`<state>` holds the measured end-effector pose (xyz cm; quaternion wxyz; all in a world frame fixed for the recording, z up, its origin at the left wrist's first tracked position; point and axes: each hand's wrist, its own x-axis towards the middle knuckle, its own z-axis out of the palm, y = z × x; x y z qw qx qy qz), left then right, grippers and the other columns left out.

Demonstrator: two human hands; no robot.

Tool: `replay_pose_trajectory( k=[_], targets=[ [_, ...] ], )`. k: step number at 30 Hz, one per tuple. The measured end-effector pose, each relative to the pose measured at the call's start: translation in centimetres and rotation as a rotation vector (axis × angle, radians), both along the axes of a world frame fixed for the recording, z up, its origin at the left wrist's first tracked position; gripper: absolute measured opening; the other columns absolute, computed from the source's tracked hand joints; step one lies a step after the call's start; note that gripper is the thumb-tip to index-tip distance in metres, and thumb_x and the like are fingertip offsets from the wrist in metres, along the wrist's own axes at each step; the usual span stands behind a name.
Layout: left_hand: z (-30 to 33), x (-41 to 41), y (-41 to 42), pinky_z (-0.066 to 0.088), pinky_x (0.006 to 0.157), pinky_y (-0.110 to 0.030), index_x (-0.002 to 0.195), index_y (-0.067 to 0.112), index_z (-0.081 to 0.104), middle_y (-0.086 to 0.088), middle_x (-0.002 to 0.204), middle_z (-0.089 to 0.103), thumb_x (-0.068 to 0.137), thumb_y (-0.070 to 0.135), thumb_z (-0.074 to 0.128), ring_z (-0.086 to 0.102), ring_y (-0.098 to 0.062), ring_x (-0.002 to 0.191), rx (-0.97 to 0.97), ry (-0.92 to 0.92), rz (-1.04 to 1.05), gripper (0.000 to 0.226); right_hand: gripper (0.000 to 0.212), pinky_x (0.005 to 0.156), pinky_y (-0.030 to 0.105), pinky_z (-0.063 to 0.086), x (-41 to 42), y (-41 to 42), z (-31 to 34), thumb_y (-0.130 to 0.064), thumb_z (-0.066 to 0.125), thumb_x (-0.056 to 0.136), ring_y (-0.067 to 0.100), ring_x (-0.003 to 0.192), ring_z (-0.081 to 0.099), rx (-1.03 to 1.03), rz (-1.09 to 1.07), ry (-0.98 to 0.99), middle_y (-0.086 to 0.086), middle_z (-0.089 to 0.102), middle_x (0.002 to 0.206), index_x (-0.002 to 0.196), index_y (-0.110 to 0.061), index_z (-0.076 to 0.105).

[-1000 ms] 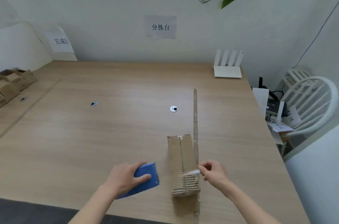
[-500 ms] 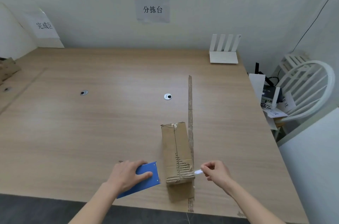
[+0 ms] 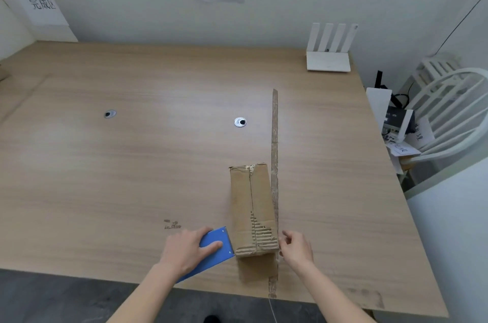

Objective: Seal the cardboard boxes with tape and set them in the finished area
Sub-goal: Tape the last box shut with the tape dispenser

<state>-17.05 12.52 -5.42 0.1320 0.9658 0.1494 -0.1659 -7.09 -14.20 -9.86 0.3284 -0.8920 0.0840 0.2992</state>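
Observation:
A long, worn cardboard box [image 3: 250, 203] lies on the wooden table [image 3: 132, 177], one end toward me near the front edge. Its top flaps meet in a centre seam, and the near end is torn down to the corrugation. My left hand [image 3: 184, 251] grips a blue tape dispenser [image 3: 221, 256] against the box's near left corner. My right hand [image 3: 295, 248] is at the near right corner, thumb and fingers curled in a pinch on the tape end, which is too thin and clear to see well.
A brown strip [image 3: 274, 137] runs along the table just right of the box. A white router [image 3: 328, 58] stands at the back right, with a white chair [image 3: 449, 111] beyond the right edge. A sign [image 3: 43, 3] marks the far left corner. Two cable holes [image 3: 239, 122] dot the tabletop.
The view has tilted down. My right hand drew the tape end from over the box's near top down to its near right corner. My left hand stays on the dispenser.

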Motion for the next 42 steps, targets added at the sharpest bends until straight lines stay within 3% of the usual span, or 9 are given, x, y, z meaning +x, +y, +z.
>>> replay_pose_trajectory(
  k=[3, 6, 10, 12, 21, 25, 30, 35, 42],
  targets=[
    [0.6, 0.4, 0.2, 0.043, 0.068, -0.028, 0.130, 0.049, 0.053, 0.015, 0.102, 0.069, 0.085, 0.080, 0.037, 0.062, -0.010, 0.086, -0.002, 0.012, -0.039, 0.057, 0.078, 0.111, 0.039, 0.044, 0.3, -0.7, 0.6, -0.021, 0.069, 0.094, 0.026, 0.134, 0.052, -0.081, 0.034, 0.054, 0.007, 0.053, 0.148, 0.159, -0.022, 0.025],
    [0.9, 0.8, 0.4, 0.043, 0.070, -0.030, 0.133, 0.050, 0.051, 0.015, 0.107, 0.069, 0.084, 0.080, 0.037, 0.063, -0.010, 0.090, -0.016, 0.031, -0.050, 0.059, 0.060, 0.116, 0.029, 0.033, 0.0, 1.0, 3.3, -0.017, 0.053, 0.102, 0.018, 0.145, 0.039, 0.025, 0.059, -0.327, 0.001, 0.034, 0.162, 0.158, -0.021, 0.030],
    [0.9, 0.8, 0.6, 0.047, 0.076, -0.030, 0.132, 0.051, 0.050, 0.016, 0.108, 0.069, 0.082, 0.079, 0.037, 0.063, -0.010, 0.092, -0.032, 0.033, -0.039, 0.059, 0.116, 0.125, 0.039, 0.004, -2.1, 5.7, 3.7, -0.073, 0.053, 0.088, 0.017, 0.151, -0.022, -0.036, 0.417, -0.223, 0.005, -0.043, 0.157, 0.156, -0.023, -0.027],
    [1.1, 0.6, 0.7, 0.047, 0.076, -0.030, 0.132, 0.051, 0.050, 0.016, 0.107, 0.069, 0.083, 0.077, 0.039, 0.063, -0.010, 0.091, -0.038, 0.030, -0.037, 0.057, 0.129, 0.125, 0.043, 0.001, -2.4, 6.7, 2.9, -0.082, 0.053, 0.079, 0.026, 0.151, -0.027, -0.144, 0.443, -0.201, 0.007, -0.054, 0.149, 0.149, -0.024, -0.039],
    [3.9, -0.3, 4.3, 0.044, 0.075, -0.032, 0.130, 0.052, 0.050, 0.014, 0.109, 0.068, 0.082, 0.076, 0.042, 0.062, -0.015, 0.096, -0.005, 0.119, -0.071, 0.054, 0.130, 0.119, 0.051, 0.020, -2.6, 8.1, 3.5, -0.076, 0.053, 0.073, 0.042, 0.149, 0.005, -0.226, 0.409, -0.216, 0.009, -0.055, 0.148, 0.146, -0.025, -0.042],
    [2.4, 1.0, 1.2, 0.037, 0.064, -0.035, 0.110, 0.031, 0.059, 0.000, 0.094, 0.070, 0.083, 0.069, 0.043, 0.059, -0.025, 0.079, 0.131, 0.119, -0.123, 0.049, 0.130, 0.119, 0.050, 0.023, -2.6, 7.7, 3.6, -0.078, 0.052, 0.073, 0.040, 0.149, 0.008, -0.219, 0.421, -0.218, 0.006, -0.056, 0.148, 0.146, -0.027, -0.043],
    [-1.8, 1.8, -2.6, 0.036, 0.069, -0.035, 0.114, 0.025, 0.059, -0.004, 0.107, 0.069, 0.095, 0.059, 0.046, 0.066, -0.029, 0.100, 0.226, 0.113, -0.089, 0.041, 0.132, 0.120, 0.049, 0.022, -2.9, 7.7, 3.3, -0.079, 0.050, 0.070, 0.038, 0.151, 0.004, -0.230, 0.436, -0.215, 0.006, -0.056, 0.147, 0.143, -0.027, -0.046],
    [-4.8, 1.0, -0.6, 0.027, 0.043, -0.025, 0.116, 0.037, 0.063, 0.002, 0.059, 0.064, 0.082, 0.070, 0.059, 0.063, -0.020, 0.049, 0.211, -0.096, 0.001, 0.048, 0.135, 0.124, 0.052, -0.001, -2.8, 7.1, 3.0, -0.078, 0.053, 0.067, 0.036, 0.153, -0.019, -0.233, 0.485, -0.251, 0.008, -0.056, 0.147, 0.145, -0.025, -0.044],
    [-5.8, -0.4, 1.1, 0.034, 0.045, -0.030, 0.122, 0.027, 0.064, -0.003, 0.057, 0.049, 0.067, 0.052, 0.083, 0.047, -0.025, 0.042, 0.214, -0.222, 0.038, 0.063, 0.150, 0.114, 0.057, 0.019, -3.5, 9.4, 2.4, -0.058, 0.068, 0.032, 0.056, 0.143, 0.023, -0.255, 0.445, -0.220, 0.036, 0.007, 0.161, 0.158, -0.001, 0.010]
  ],
)
